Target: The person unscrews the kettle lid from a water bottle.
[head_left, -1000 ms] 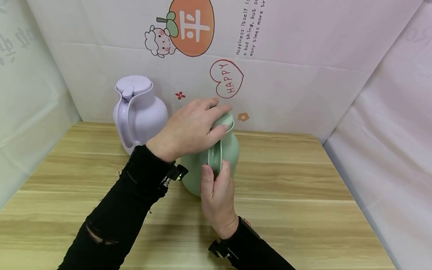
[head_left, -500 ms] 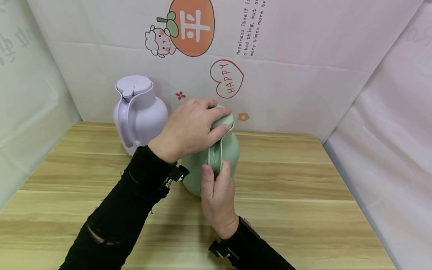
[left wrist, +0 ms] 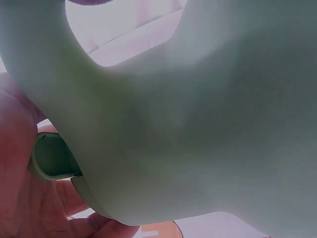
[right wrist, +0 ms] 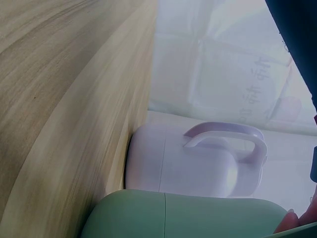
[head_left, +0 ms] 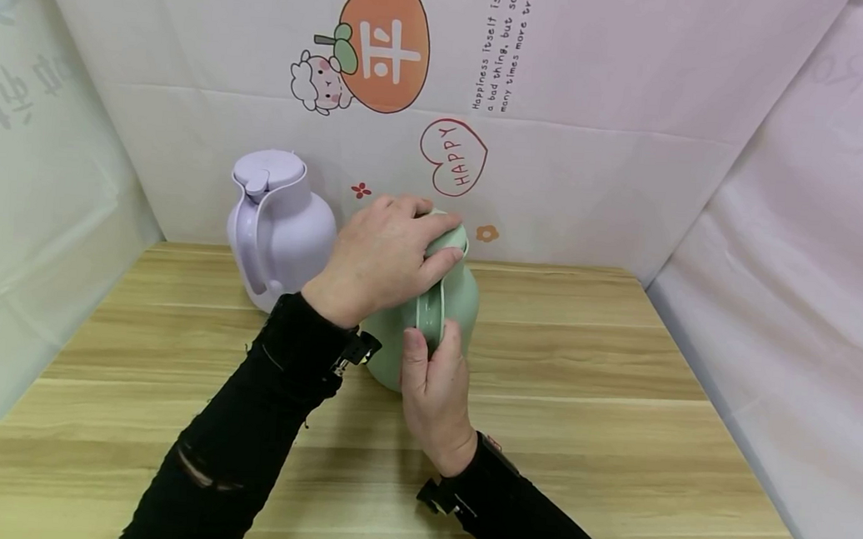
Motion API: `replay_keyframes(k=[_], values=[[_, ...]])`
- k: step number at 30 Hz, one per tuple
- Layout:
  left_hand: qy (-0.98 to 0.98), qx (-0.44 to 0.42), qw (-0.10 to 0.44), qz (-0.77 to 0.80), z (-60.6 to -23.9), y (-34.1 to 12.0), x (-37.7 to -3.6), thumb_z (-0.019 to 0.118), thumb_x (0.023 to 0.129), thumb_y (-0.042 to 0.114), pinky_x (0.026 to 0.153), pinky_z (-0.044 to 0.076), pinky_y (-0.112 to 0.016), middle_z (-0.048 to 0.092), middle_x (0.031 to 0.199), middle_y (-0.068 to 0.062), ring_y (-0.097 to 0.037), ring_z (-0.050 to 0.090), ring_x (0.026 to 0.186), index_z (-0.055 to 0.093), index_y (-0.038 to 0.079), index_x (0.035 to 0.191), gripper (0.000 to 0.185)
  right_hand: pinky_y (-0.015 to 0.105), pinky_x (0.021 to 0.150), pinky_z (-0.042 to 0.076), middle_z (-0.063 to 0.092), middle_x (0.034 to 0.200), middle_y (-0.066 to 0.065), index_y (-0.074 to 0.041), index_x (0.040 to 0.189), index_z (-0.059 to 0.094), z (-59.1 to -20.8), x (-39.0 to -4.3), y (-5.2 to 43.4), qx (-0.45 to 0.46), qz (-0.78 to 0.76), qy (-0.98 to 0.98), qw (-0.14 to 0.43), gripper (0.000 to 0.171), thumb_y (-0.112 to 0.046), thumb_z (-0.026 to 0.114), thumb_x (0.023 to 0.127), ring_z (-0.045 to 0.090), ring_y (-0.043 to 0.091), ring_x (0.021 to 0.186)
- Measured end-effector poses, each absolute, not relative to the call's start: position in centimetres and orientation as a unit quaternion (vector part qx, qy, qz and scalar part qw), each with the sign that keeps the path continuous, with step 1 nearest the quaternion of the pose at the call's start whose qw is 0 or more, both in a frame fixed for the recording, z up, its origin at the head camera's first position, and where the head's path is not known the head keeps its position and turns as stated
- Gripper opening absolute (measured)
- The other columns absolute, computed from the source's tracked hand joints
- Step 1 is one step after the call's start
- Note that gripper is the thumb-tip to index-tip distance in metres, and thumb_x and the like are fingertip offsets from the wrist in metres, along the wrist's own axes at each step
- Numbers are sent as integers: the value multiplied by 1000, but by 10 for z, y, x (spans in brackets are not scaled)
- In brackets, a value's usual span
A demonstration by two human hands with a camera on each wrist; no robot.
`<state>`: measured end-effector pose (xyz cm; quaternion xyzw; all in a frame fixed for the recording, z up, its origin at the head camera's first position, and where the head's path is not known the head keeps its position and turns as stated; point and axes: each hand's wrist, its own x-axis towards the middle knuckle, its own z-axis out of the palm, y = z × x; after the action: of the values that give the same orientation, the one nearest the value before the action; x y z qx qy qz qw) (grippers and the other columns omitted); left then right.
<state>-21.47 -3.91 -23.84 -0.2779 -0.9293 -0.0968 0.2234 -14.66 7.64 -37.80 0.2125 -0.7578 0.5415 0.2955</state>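
Note:
A green vacuum jug point(head_left: 462, 297) stands on the table, its handle point(head_left: 430, 309) facing the person. My left hand point(head_left: 387, 254) lies across the top, gripping the lid point(head_left: 449, 239) with fingers over the far side and thumb on the near side. Lower down, my right hand point(head_left: 434, 387) holds the handle, thumb on its left. The left wrist view shows the jug's body point(left wrist: 163, 148) close up, with a hollow green piece point(left wrist: 54, 156) between the fingers and neck. Most of the lid is covered by the left hand.
Behind and left of the green jug stands a lilac vacuum jug point(head_left: 295, 231) of the same shape, its lid on. The wood-grain table point(head_left: 579, 413) ends at a white printed backdrop point(head_left: 597, 164), with white cloth on both sides.
My left wrist and forearm have shifted slightly to the right while the fingers stay over the lid. The right hand and both jugs look unmoved.

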Motion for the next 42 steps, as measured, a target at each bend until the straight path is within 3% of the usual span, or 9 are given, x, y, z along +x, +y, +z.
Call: replay_keyframes(k=[18,24,29,34,42], values=[[-940,-230,235,-91,-241,-30,-210,56,103,50,95,54,-50,71,131,-12,-37,64,120,70,27,136,43,25,53,43,48,67,-2,0,115,48,-380,-148,76,213,538,-757,304,20,-20,47,112,46,6,57],[-933,-250,230,-117,-240,-34,-212,57,102,52,105,49,-51,68,135,-15,-36,63,125,69,22,137,48,25,52,43,48,67,-2,0,116,47,-380,-147,76,215,540,-756,301,21,-20,46,112,45,6,56],[-919,-292,192,-180,-234,-43,-216,49,106,38,113,45,-52,58,149,-14,-34,55,139,65,16,142,45,25,52,44,48,66,-2,0,115,47,-379,-147,76,211,542,-756,299,20,-21,47,112,46,6,55],[-909,-325,140,-219,-229,-50,-221,40,105,21,121,36,-40,58,150,-4,-22,49,144,64,14,142,45,25,51,44,48,64,-3,-1,113,47,-379,-147,76,208,549,-755,293,20,-22,47,112,46,5,53],[-913,-332,151,-184,-229,-52,-224,49,104,24,117,41,-38,66,141,-2,-20,57,137,69,17,137,40,25,51,44,47,65,-3,-1,113,46,-379,-147,76,212,553,-753,287,21,-22,45,113,46,5,53]])
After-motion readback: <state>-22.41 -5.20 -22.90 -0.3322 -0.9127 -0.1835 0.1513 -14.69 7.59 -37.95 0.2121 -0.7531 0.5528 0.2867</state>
